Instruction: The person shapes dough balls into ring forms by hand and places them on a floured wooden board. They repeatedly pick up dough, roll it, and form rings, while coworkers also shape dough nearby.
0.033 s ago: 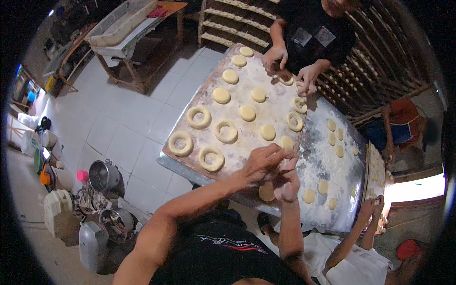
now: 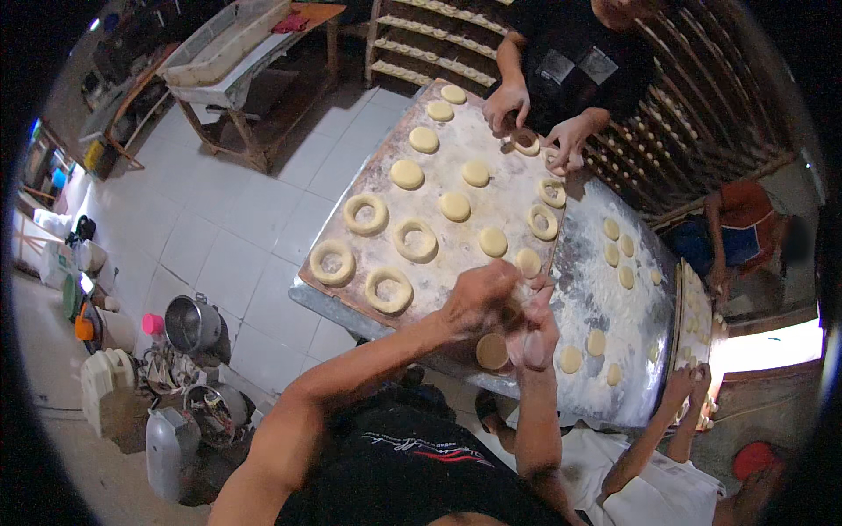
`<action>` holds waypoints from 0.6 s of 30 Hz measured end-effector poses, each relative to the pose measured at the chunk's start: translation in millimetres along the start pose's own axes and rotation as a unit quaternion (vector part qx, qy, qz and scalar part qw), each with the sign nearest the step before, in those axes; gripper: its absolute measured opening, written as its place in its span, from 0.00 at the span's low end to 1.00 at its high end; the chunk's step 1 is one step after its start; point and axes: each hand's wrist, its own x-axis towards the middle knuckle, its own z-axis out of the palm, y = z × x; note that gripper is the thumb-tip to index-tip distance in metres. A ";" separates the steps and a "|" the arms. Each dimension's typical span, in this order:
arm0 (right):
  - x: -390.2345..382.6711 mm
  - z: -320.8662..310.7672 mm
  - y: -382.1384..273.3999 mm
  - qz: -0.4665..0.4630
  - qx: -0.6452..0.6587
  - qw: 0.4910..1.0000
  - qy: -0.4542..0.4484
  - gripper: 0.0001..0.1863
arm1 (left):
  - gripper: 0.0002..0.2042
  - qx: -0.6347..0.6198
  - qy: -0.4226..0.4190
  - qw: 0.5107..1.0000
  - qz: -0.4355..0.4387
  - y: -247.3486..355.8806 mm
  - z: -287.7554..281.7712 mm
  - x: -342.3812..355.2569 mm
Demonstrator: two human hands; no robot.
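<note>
My left hand [image 2: 481, 300] and my right hand [image 2: 533, 337] are closed together over the near edge of a floured board [image 2: 456, 250]. Between their fingers is a pale piece of dough, mostly hidden and blurred. A flat dough disc [image 2: 492, 351] lies on the board just below my hands, and another disc [image 2: 528, 262] is just beyond them. Several dough rings, such as one at the near left [image 2: 388, 290], rest on the board. More plain discs [image 2: 455, 207] lie across its middle and far end.
A co-worker's hands [image 2: 570, 140] work on a dough ring [image 2: 525, 143] across the board. A floured metal table [image 2: 583, 289] with more discs is to the right, where another person's hands [image 2: 688, 381] are busy. Racks of dough [image 2: 438, 39] stand behind; pots [image 2: 194, 324] sit on the floor at left.
My fingers have shifted, with the left hand turned slightly and raised against the right. The co-worker's dough ring shows more fully between their hands.
</note>
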 end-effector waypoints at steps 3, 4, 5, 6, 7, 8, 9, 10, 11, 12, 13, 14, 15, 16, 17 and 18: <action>-5.7 -7.7 -3.0 0.035 0.039 0.998 -0.021 0.16 | 0.19 -0.105 0.073 0.960 -0.251 -2.1 2.7 -7.9; -3.8 -10.9 -4.5 0.054 -0.062 0.995 0.049 0.20 | 0.16 -0.126 0.056 0.965 -0.223 -4.9 2.1 -10.0; -9.2 -13.2 -4.5 0.051 -0.144 0.986 0.070 0.24 | 0.14 -0.076 0.069 0.982 -0.156 -4.8 5.7 -13.8; -8.0 -16.2 -5.7 0.030 -0.122 0.992 0.025 0.24 | 0.12 -0.001 0.037 0.999 0.008 -7.6 4.7 -14.9; -13.0 -18.4 -5.9 0.034 -0.103 0.994 0.011 0.24 | 0.10 0.071 0.003 0.984 0.161 -5.5 8.3 -18.5; -14.1 -21.2 -6.5 0.052 -0.078 0.995 0.038 0.24 | 0.14 0.046 0.022 0.998 0.048 -5.7 9.5 -19.6; -17.5 -23.8 -7.9 0.062 -0.056 0.995 0.046 0.25 | 0.19 0.032 0.036 0.996 -0.070 -2.1 12.0 -22.3; -18.2 -25.9 -7.8 0.077 -0.067 0.995 0.018 0.24 | 0.15 -0.113 0.091 0.961 -0.235 0.3 14.1 -22.4; -19.0 -29.1 -11.2 0.070 -0.067 0.995 0.007 0.24 | 0.13 -0.185 0.112 0.938 -0.272 4.4 14.7 -24.0; -19.0 -29.6 -9.5 0.100 -0.082 0.992 -0.011 0.22 | 0.12 -0.173 0.134 0.932 -0.288 8.0 15.7 -23.1; -17.9 -32.8 -13.9 0.096 -0.069 0.988 -0.099 0.19 | 0.12 -0.105 0.127 0.970 -0.176 11.4 15.0 -23.7; -17.0 -31.6 -11.4 0.055 -0.109 0.989 -0.078 0.17 | 0.13 -0.041 0.109 0.993 -0.020 14.5 14.0 -22.1; -15.7 -33.3 -15.0 0.060 -0.146 0.978 -0.134 0.15 | 0.15 0.049 0.071 0.996 0.036 16.6 12.5 -21.8; -15.0 -31.1 -13.2 0.033 -0.139 0.976 -0.163 0.13 | 0.18 0.132 0.024 0.982 0.134 18.2 9.3 -20.4; -15.1 -30.0 -14.9 0.060 -0.121 0.977 -0.163 0.12 | 0.19 0.120 0.044 0.991 0.046 19.4 7.7 -19.7; -15.3 -26.7 -14.1 0.102 -0.034 0.984 -0.144 0.12 | 0.20 0.076 0.059 0.989 -0.108 20.4 4.2 -19.9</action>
